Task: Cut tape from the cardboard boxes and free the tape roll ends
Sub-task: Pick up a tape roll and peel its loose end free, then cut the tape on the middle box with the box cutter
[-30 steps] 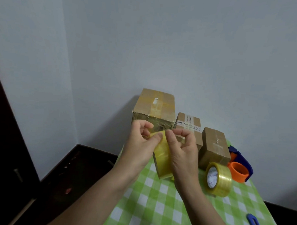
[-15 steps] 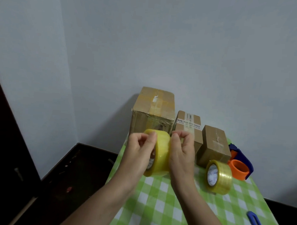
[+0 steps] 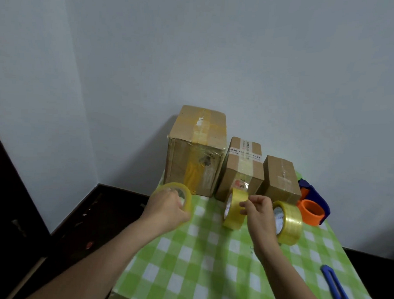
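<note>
- A table [image 3: 198, 262] under a green-and-white check cloth carries everything.
- Three cardboard boxes stand in a row beyond the fingertips. The large box [image 3: 196, 153] is past the left hand [image 3: 168, 209]. The middle box [image 3: 242, 171] is just behind the fingers of the right hand [image 3: 258, 213], and the small box [image 3: 279, 177] is to their right.
- The middle tape roll [image 3: 234, 209] stands on edge, its rim pinched by the right fingers.
- The right tape roll [image 3: 290, 223] stands on edge just right of that hand.
- The left tape roll [image 3: 188, 197] sits in the left fingers' grip at the cloth's left edge; whether it rests there is unclear.
- A tape dispenser [image 3: 310, 209], orange and blue, lies farther right.
- A blue cutter [image 3: 334, 288] lies well nearer the person than the fingers.
</note>
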